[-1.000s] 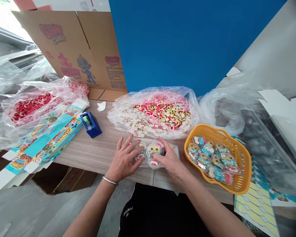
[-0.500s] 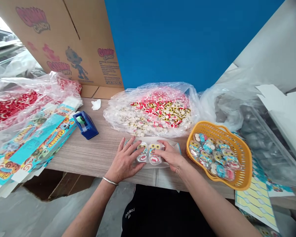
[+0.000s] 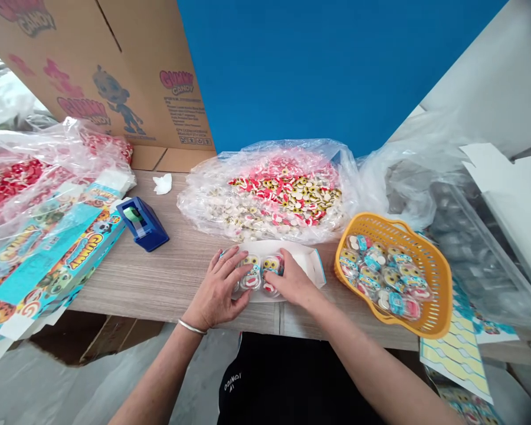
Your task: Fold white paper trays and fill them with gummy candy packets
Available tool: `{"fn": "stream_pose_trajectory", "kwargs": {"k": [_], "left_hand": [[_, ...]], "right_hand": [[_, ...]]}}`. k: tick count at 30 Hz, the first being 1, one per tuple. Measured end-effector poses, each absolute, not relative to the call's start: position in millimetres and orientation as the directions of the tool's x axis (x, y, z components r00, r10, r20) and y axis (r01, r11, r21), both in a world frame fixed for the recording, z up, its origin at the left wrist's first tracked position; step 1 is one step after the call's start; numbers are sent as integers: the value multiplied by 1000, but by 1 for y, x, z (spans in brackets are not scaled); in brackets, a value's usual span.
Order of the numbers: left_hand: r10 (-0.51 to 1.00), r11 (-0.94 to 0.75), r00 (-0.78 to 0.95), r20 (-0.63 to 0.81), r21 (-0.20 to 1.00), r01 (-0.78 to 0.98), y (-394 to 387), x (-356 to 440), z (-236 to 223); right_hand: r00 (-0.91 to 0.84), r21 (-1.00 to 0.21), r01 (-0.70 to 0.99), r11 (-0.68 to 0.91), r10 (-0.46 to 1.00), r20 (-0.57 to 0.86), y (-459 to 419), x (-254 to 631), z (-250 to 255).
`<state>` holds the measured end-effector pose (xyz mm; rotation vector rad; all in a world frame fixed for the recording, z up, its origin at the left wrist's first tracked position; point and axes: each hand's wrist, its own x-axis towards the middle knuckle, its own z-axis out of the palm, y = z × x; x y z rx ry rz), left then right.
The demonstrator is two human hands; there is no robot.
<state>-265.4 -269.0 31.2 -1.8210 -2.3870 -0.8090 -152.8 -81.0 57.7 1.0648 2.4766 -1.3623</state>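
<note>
A shallow white box [image 3: 310, 273] lies on the table in front of me, with clear plastic candy packs inside. One candy pack [image 3: 250, 278] sits near the middle, and another candy pack [image 3: 271, 265] stands close on its right. My left hand [image 3: 218, 289] rests over the box's left part, fingers stretched and spread, fingertips on the packs there. Its fingers partly cover the left end of the box. My right hand [image 3: 292, 280] grips the right-hand pack, thumb at its near side and fingers at its far side.
An orange basket [image 3: 442, 295] of filled packs stands to the right. Behind the box lies a clear bag of loose gummies [image 3: 287, 195]. To the left are a blue tape dispenser [image 3: 144, 224], a scrap of white tissue [image 3: 163, 183] and printed cartons [image 3: 66, 254].
My right hand has moved slightly left with its pack, and more of the box's right end shows. My left hand stays spread over the left packs. The view has shifted a little.
</note>
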Motion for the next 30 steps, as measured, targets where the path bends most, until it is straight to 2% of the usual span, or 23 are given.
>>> {"fn": "stream_pose_trajectory", "kwargs": {"k": [2,4,10,14,19,21,25,30], "left_hand": [[892,182,-317,322,384,905,-269,-266,31],[893,185,-319,317,387,903,-269,-266,31],[889,192,-332,314,401,896,-269,-267,31],[889,183,-325,322,401,898,-269,-267,30],[890,175,-320,325,403,898,-268,-266,29],[890,180,-325,320,408,895,-268,-267,29],[892,187,-329,310,410,893,-269,-267,30],[890,174,-310,335,378,909,-269,-266,30]], "right_hand": [[-787,-554,611,566,513,-344,-81,-149,61],[-804,-437,594,675,506,-312,-79,-144,63],[-788,-308,612,728,531,-312,-72,-134,64],[-771,-353,633,689,523,-362,-73,-143,68],[-801,-515,599,614,452,-393,-82,-154,75],[-803,-519,596,614,460,-378,-83,-152,74],[-800,-447,599,664,505,-323,-73,-143,66],[-798,-548,603,579,431,-423,-69,-148,61]]}}
